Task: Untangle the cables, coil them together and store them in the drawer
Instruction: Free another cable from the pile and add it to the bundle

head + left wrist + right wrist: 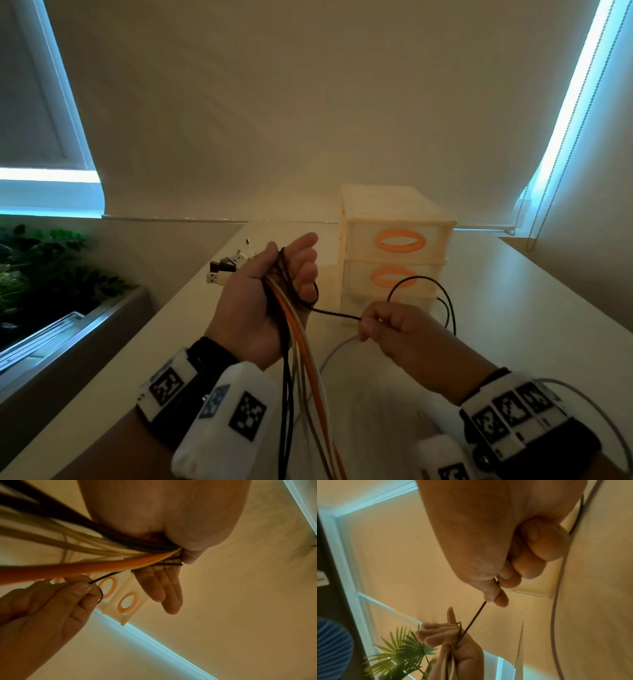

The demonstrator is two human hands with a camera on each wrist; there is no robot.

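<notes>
My left hand is raised over the table and grips a bundle of cables: orange, white, grey and black strands that hang down toward me. Several USB plugs stick out past its far side. A thin black cable is looped round the left fingers and runs taut to my right hand, which pinches it between thumb and forefinger. Beyond that pinch the cable arcs up in front of the drawer unit. In the right wrist view, the same black cable stretches between both hands.
The cream drawer unit with orange oval handles stands at the back of the white table, its drawers closed. A pale lilac cable lies on the table under my hands. A planter with green leaves sits beyond the left edge.
</notes>
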